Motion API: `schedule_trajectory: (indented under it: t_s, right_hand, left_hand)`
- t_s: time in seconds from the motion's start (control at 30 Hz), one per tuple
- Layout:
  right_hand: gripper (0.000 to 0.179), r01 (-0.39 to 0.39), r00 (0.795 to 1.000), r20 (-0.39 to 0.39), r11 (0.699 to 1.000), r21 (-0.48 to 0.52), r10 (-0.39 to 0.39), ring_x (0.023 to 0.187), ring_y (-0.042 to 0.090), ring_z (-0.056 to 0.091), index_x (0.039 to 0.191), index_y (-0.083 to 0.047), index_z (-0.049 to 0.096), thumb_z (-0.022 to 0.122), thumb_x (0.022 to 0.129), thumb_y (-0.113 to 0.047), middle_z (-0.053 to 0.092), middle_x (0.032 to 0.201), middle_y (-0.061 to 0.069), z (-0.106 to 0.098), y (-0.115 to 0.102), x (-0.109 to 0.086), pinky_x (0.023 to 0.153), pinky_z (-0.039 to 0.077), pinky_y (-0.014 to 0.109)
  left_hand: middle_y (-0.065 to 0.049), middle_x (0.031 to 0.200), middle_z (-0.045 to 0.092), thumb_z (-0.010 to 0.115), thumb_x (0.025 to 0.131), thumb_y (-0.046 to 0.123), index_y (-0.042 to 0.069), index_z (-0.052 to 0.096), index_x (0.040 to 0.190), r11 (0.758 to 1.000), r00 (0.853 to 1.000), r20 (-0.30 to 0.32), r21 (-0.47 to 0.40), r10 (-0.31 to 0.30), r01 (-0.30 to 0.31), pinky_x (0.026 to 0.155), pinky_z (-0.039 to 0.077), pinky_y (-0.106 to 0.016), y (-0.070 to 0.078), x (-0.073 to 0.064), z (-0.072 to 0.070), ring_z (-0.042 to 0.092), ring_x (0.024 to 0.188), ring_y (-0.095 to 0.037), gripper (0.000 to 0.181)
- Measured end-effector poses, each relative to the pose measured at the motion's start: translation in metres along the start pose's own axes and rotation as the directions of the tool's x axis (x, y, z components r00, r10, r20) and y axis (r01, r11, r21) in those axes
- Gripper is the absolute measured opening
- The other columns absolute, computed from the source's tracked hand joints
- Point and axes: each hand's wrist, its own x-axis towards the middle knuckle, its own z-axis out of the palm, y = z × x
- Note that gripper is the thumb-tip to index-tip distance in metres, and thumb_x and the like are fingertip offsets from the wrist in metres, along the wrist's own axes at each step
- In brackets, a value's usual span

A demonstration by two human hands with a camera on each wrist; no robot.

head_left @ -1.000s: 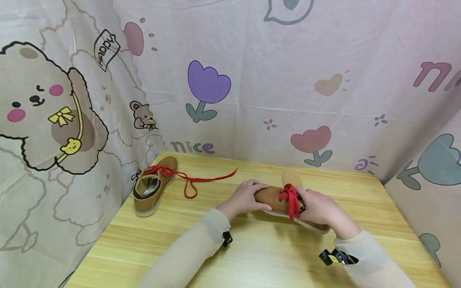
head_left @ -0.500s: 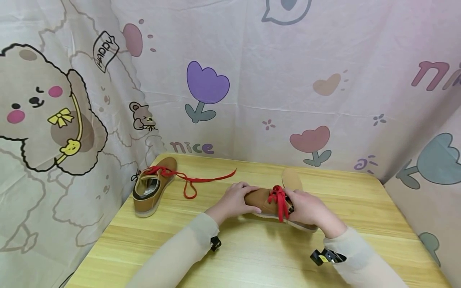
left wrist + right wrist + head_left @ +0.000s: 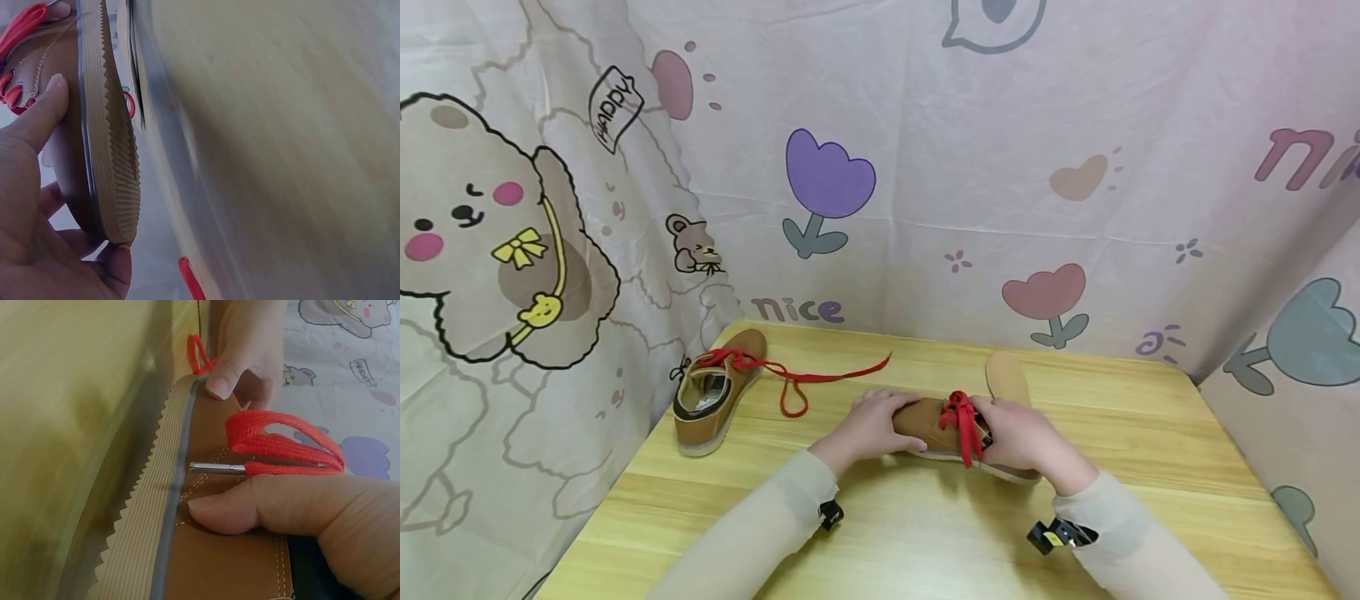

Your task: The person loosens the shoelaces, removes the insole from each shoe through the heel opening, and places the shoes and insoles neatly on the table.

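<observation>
Both hands hold a brown shoe (image 3: pixel 921 423) just above the table, its toe to the left. Its red laces (image 3: pixel 962 421) are tied in a bow, and one metal lace tip shows in the right wrist view. My left hand (image 3: pixel 868 423) grips the toe, thumb on the near side. Around the shoe's middle and heel end, my right hand (image 3: pixel 1018 433) has its thumb pressed on the brown side (image 3: pixel 225 569). The ridged pale sole (image 3: pixel 112 144) is seen edge-on in the left wrist view, apart from the tabletop.
A second brown shoe (image 3: pixel 700 429) stands at the table's left edge, its loose red lace (image 3: pixel 835 377) trailing right. Behind the right hand lies a tan insole-shaped piece (image 3: pixel 1006 375). Printed cloth (image 3: pixel 925 167) hangs around the wooden table (image 3: pixel 1112 400).
Both hands have moved left with the shoe between them, keeping their grip. The second shoe and the tan piece have stayed in place.
</observation>
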Motion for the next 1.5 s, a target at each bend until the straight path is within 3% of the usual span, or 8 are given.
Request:
schedule_trajectory:
  t_s: [0.43, 0.97, 1.2, 1.5]
  right_hand:
    - [0.074, 0.008, 1.0, 0.021, 1.0, -0.018, -0.007, 0.076, 0.017, 0.054, 0.133, -0.015, 0.057, 0.089, 0.068, -0.031, 0.058, 0.087, -0.001, 0.005, -0.015, 0.006, 0.064, 0.046, 0.037]
    - [0.07, 0.038, 0.999, 0.033, 0.999, -0.013, -0.037, 0.072, 0.016, 0.051, 0.132, -0.016, 0.057, 0.087, 0.07, -0.028, 0.055, 0.083, -0.001, 0.015, -0.028, 0.014, 0.059, 0.045, 0.037]
    - [0.077, 0.04, 0.998, 0.041, 0.999, 0.005, -0.04, 0.072, 0.017, 0.05, 0.135, -0.019, 0.055, 0.09, 0.069, -0.038, 0.055, 0.086, -0.001, 0.023, -0.026, 0.016, 0.06, 0.046, 0.038]
    - [0.075, 0.067, 0.997, 0.034, 0.997, -0.029, -0.066, 0.071, 0.016, 0.049, 0.135, -0.016, 0.056, 0.086, 0.066, -0.021, 0.053, 0.083, -0.002, 0.026, -0.028, 0.015, 0.06, 0.044, 0.037]
  left_hand:
    - [-0.005, 0.139, 0.056, 0.079, 0.075, 0.063, 0.023, 0.053, 0.146, 1.0, 1.0, -0.006, 0.011, -0.012, 0.012, 0.107, 0.032, -0.053, -0.011, -0.014, -0.006, 0.049, 0.127, -0.029, 0.086]
    - [-0.007, 0.142, 0.053, 0.08, 0.075, 0.062, 0.017, 0.053, 0.146, 0.999, 0.999, 0.001, 0.017, -0.032, 0.032, 0.107, 0.03, -0.058, -0.022, -0.028, -0.008, 0.047, 0.129, -0.033, 0.088]
    - [-0.008, 0.138, 0.055, 0.078, 0.074, 0.065, 0.017, 0.052, 0.146, 0.999, 0.999, 0.018, 0.038, -0.038, 0.037, 0.104, 0.032, -0.058, -0.024, -0.03, -0.007, 0.048, 0.126, -0.033, 0.09]
    - [-0.009, 0.14, 0.054, 0.077, 0.073, 0.068, 0.018, 0.051, 0.148, 0.995, 0.999, 0.025, 0.093, -0.037, 0.035, 0.101, 0.034, -0.056, -0.024, -0.033, -0.007, 0.048, 0.127, -0.032, 0.094]
